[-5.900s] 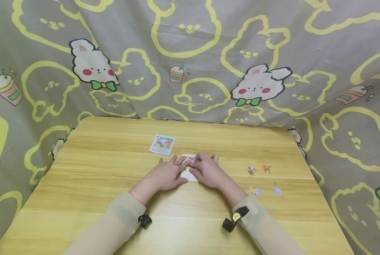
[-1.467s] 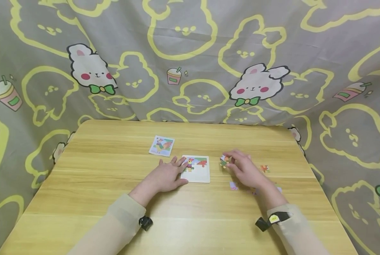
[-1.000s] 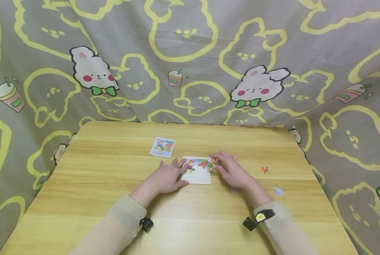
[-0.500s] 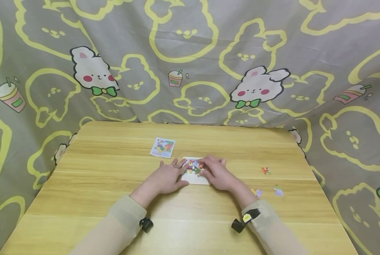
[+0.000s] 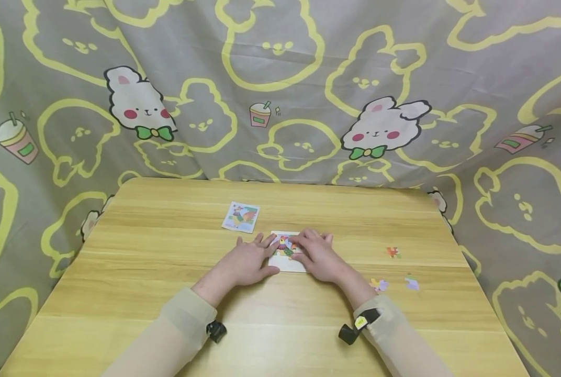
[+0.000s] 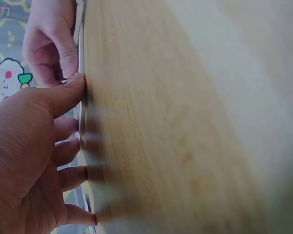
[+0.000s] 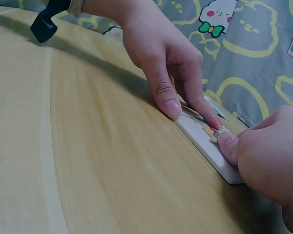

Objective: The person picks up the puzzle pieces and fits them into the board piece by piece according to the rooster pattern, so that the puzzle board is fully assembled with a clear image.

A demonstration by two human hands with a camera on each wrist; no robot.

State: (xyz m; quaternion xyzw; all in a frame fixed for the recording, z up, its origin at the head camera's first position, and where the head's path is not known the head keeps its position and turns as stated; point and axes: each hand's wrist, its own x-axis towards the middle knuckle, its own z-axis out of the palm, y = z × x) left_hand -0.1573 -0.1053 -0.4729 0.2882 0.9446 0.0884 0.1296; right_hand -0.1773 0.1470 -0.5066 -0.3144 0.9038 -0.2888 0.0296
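A small white puzzle board (image 5: 287, 266) lies near the middle of the table, its upper part filled with pieces of a colourful rooster picture and its lower strip bare white. My left hand (image 5: 247, 261) rests with spread fingers on the board's left side, thumb at the near left corner. My right hand (image 5: 322, 256) is over the board's right side, pinching a green and yellow puzzle piece (image 5: 288, 252) against the picture. In the right wrist view, the thumb is at the piece (image 7: 212, 133), which sits slightly raised near the left index fingertip.
A rooster picture card (image 5: 240, 217) lies behind the board to the left. To the right are loose pieces: an orange-red one (image 5: 393, 252), a yellow and lilac one (image 5: 379, 284) and a lilac and green one (image 5: 411, 283). A patterned curtain (image 5: 304, 84) surrounds the table (image 5: 167, 209).
The right hand took a green piece from the table's right side and carried it left onto the board, where it now sits against the placed pieces. The left hand has stayed put.
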